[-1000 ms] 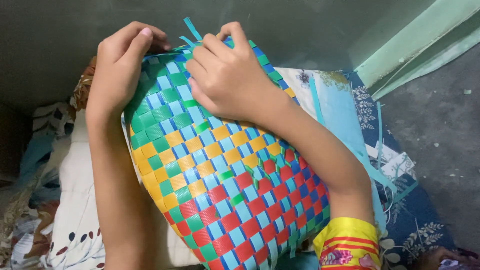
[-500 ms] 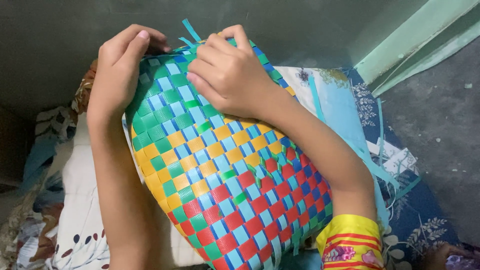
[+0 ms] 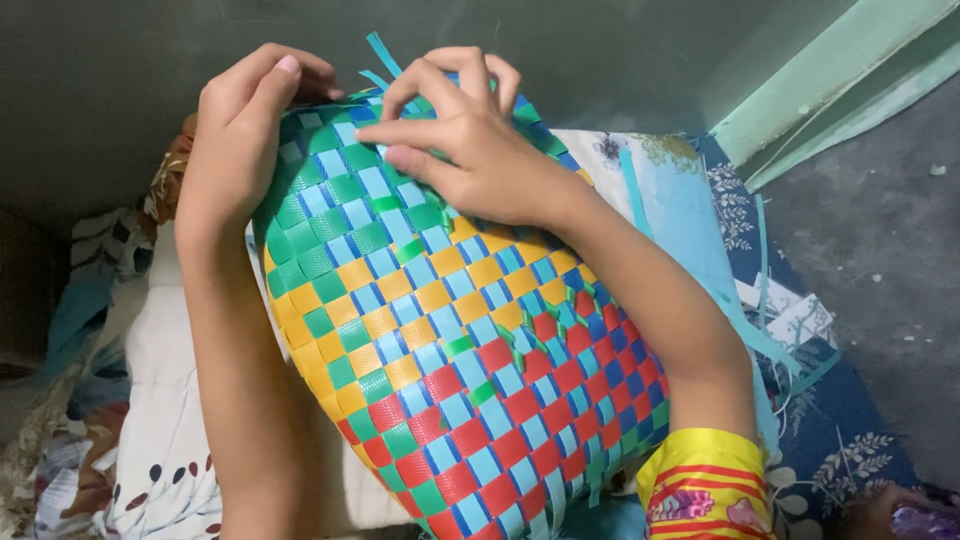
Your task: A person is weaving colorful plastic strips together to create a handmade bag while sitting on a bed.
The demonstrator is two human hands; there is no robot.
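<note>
A woven basket (image 3: 450, 340) of plastic strips lies across my lap, with bands of green, yellow and red checks crossed by light blue. My left hand (image 3: 235, 140) grips its far left edge, fingers curled over the rim. My right hand (image 3: 470, 140) rests on the green top part, fingers bent and pinching at the weave near the rim. Loose light blue strip ends (image 3: 382, 55) stick up between the two hands. A yellow and red striped sleeve (image 3: 705, 485) covers my right upper arm.
Flowered cloth (image 3: 150, 440) lies under the basket on the left. A blue flowered fabric (image 3: 830, 420) with loose light blue strips (image 3: 770, 340) lies on the right. A grey floor (image 3: 890, 230) and pale green boards (image 3: 830, 90) are at the upper right.
My right hand's fingers have shifted and bent more sharply on the green weave near the rim. My left hand keeps its hold on the edge.
</note>
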